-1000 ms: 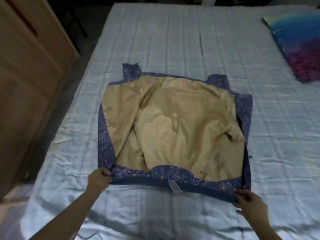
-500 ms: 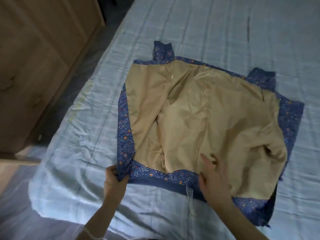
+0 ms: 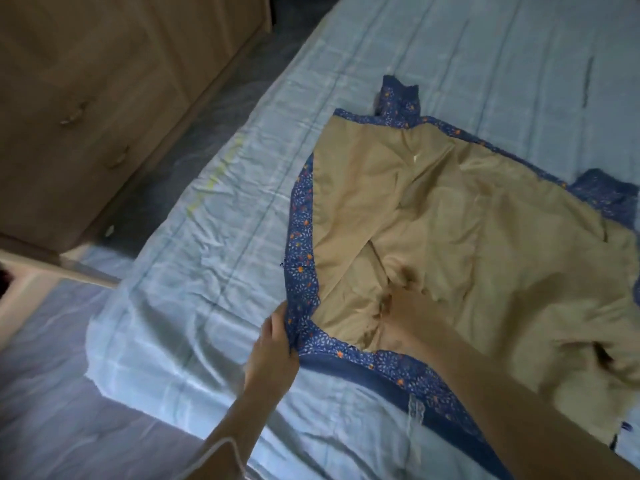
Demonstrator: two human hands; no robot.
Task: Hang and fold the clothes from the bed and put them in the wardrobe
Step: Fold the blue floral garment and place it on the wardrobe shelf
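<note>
Jacket spread lining-up on bed, unfolded; left hand pinches corner, right hand presses flat-ish (blurry). Wardrobe step pending.

No writing, label, brand, number or sign can be read on anything in view.

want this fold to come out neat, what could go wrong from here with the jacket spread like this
1. The left hand pinches only the corner of the jacket; a grip that small may let the hem slip as it is lifted.
2. The right hand lies on the tan lining, which is already wrinkled, so creases may get folded in.
3. The jacket lies close to the near edge of the bed, so a tug could drag the hem over it.
</note>
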